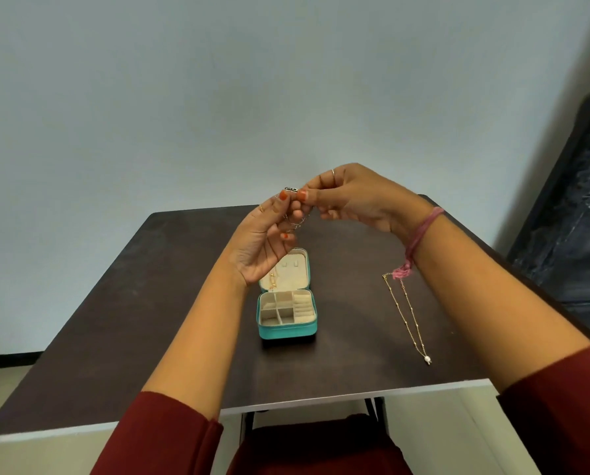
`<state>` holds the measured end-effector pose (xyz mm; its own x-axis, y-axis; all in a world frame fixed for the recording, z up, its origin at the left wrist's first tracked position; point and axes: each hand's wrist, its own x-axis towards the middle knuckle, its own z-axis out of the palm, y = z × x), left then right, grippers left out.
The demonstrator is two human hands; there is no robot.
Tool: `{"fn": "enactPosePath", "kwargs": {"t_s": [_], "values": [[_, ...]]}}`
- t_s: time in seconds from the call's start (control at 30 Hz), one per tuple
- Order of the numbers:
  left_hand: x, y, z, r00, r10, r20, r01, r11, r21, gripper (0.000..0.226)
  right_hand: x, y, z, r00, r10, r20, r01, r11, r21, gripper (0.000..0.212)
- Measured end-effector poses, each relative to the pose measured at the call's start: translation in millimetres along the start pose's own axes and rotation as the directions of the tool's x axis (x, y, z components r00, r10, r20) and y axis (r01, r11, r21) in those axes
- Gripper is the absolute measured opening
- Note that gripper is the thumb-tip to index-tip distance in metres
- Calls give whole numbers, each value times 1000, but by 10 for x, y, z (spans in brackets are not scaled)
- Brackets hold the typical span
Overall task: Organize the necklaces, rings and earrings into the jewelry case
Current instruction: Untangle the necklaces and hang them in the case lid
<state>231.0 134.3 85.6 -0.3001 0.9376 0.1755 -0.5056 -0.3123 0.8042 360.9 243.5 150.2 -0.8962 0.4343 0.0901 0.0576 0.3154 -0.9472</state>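
Both hands, left (269,234) and right (348,197), pinching a thin chain (298,222) above open case (286,318), gold necklace (408,317) on table (149,286)

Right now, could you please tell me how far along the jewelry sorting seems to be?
Early on. Done: one gold chain already hangs in the lid of the open case. In hand: the left hand and right hand together hold a thin chain above the case. Left: the pearl necklace lies on the table, and the tray compartments look empty.

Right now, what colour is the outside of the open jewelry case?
Teal, with a cream lining; the jewelry case shows best in the head view.
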Motion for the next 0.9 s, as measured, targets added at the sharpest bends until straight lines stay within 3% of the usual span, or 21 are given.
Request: {"fn": "enactPosePath", "kwargs": {"t_s": [0.13,0.27,0.47,0.6,0.67,0.77,0.83,0.9], "values": [[10,-7,-125,986,78,-146,-58,988,141,30,139,-49,79,984,-150,-98,124,964,-234,7],[4,-59,-222,969,100,-227,-30,956,293,17,226,-52,137,956,-277,-94,186,823,-537,7],[32,-117,-384,953,92,-289,11,941,338,29,374,72,256,935,-344,-84,187,682,-707,14],[39,-199,-614,919,94,-383,73,914,400,19,460,233,333,938,-341,-64,163,595,-787,18],[48,-308,-796,849,152,-506,126,872,473,25,488,345,371,947,-317,-60,138,565,-814,19],[-9,-532,-1075,769,157,-619,331,731,597,50,505,523,443,958,-284,-52,114,537,-836,21],[-50,-675,-1192,783,143,-605,407,617,674,66,509,641,488,964,-262,-37,109,523,-845,22],[-36,-748,-1241,805,151,-574,403,571,715,73,514,746,531,968,-251,-16,112,487,-866,23]]}}
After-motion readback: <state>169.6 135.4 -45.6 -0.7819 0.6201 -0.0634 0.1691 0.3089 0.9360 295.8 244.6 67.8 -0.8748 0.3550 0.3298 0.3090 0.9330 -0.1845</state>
